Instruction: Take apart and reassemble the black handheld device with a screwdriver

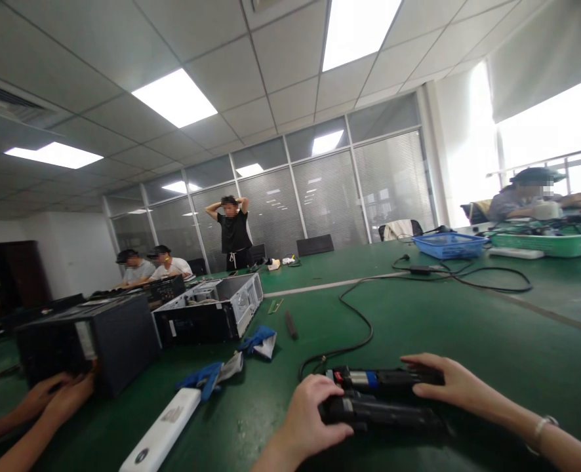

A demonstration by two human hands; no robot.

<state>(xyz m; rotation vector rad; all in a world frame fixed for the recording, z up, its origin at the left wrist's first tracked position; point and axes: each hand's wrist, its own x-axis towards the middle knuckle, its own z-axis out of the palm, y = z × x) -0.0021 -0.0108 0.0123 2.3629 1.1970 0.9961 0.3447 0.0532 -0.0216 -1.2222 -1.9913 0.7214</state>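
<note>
Two black handheld tools, each with a long dark body, lie side by side on the green table in front of me. My left hand (313,416) curls its thumb and fingers around the left end of the nearer black tool (383,414). Just behind it is the banded black tool (369,379), which has red, silver and blue parts near its left end. Around the right end of that one, my right hand (448,380) has its thumb and fingers on either side. A black cable (364,341) runs up close to the tools' left ends.
Blue-and-grey gloves (212,377) and a white bar-shaped device (165,429) lie to the left. Beyond stand an opened computer case (206,311) and a dark case (118,341), with another person's hands (59,400) at it. A blue basket (450,246) and green basket (556,242) sit far right.
</note>
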